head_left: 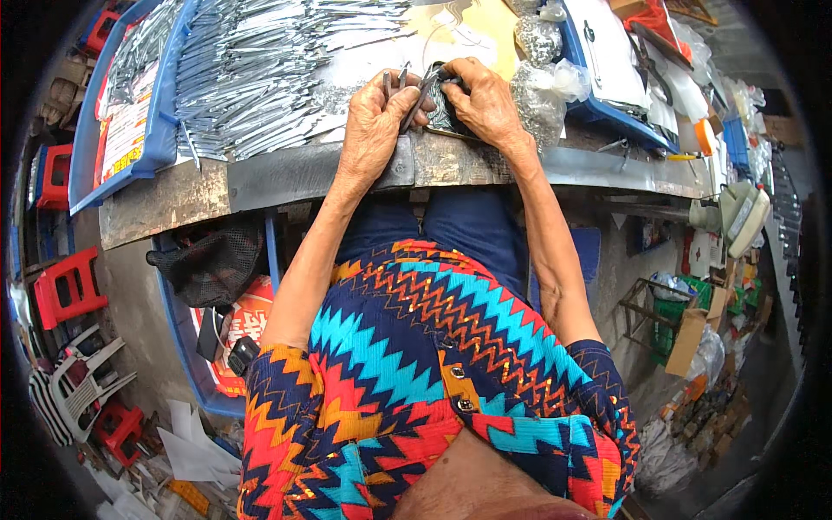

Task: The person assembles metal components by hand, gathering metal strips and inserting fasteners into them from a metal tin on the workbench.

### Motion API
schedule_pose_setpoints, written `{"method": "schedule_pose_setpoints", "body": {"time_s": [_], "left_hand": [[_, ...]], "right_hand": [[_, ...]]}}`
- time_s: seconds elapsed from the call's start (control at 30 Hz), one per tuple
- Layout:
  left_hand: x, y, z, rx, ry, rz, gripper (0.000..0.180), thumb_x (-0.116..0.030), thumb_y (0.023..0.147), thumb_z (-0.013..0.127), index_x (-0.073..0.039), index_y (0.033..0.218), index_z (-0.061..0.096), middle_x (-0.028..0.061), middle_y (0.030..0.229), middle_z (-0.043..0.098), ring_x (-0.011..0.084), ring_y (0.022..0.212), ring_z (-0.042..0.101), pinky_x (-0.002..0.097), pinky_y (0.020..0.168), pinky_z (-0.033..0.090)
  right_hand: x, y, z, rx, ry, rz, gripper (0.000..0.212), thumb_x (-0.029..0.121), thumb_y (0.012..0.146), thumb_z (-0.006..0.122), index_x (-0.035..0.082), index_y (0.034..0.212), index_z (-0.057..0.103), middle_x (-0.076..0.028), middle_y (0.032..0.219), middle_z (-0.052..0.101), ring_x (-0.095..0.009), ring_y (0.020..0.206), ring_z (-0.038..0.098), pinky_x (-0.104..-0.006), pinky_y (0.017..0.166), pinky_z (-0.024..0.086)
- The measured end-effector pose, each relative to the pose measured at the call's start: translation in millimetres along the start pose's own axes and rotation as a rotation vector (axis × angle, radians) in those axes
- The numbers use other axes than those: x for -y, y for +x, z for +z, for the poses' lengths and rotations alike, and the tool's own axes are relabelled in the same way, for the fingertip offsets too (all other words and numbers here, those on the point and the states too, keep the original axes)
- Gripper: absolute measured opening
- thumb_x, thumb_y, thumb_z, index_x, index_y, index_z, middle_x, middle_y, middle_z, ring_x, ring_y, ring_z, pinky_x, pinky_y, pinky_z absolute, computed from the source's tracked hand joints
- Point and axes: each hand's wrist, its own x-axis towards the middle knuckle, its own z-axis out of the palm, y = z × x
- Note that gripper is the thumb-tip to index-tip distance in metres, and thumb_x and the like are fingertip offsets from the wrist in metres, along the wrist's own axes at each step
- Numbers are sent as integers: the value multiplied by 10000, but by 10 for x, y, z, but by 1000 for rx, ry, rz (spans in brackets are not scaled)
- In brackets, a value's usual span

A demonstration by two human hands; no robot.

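A: Where's the metal piece (422,94)?
B: Betw. the two hands, just above the bench's (607,169) near edge, approx. mid. It's dark and slim.

A: Which way's it pointing?
B: Long axis on a slant: upper end away from the person & a bit R, lower end back twd. the near edge and L.

A: Hands?
B: L hand (371,117) is half closed, fingers curled round the piece, w/ other dark ends poking up betw. them. R hand (485,102) is closed, fingertips pinching sth. black; can't tell if that's part of the same piece.

A: What's around, what's in the way?
B: Big pile of silver strips (251,74) L of the hands, loose & overlapping. L tray (167,117), blue, beyond that. Clear bags (544,95) crowd the R hand's outer side, then R tray (598,108), also blue. Yellow sheet (490,35) behind the hands. Fingers hide much of the piece. Below the bench, a mesh bag (208,260), black, over a blue crate (166,303).

A: Any writing?
B: Yes: small print on the red, white & yellow sheet (128,139) in L tray; large chars. on the red-and-white sheet (253,322) in the crate, partly covered.
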Motion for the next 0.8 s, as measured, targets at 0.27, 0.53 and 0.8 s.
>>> {"method": "schedule_pose_setpoints", "body": {"time_s": [0.27, 0.53, 0.8], "left_hand": [[-16, -14, 36, -44, -40, 5, 138, -116, 905, 503, 4, 967, 534, 74, 780, 630, 70, 624, 547, 191, 574, 445], [8, 6, -11, 4, -7, -3, 192, -160, 908, 519, 7, 1002, 524, 112, 831, 631, 113, 677, 586, 234, 649, 488], [-33, -11, 42, -34, -40, -15, 132, -109, 904, 501, 11, 952, 530, 73, 768, 626, 77, 616, 549, 200, 579, 452]], "right_hand": [[-25, 37, 9, 21, -119, -109, 120, 77, 751, 574, 13, 849, 549, -177, 809, 569, -359, 799, 566, -431, 714, 444], [-5, 72, -4, 76, -291, -221, 126, 44, 740, 562, -9, 803, 467, -184, 743, 535, -363, 736, 549, -434, 652, 440], [-29, 27, -113, 166, -315, -231, 165, 91, 737, 567, -29, 795, 471, -202, 734, 545, -376, 692, 561, -442, 650, 457]]}}
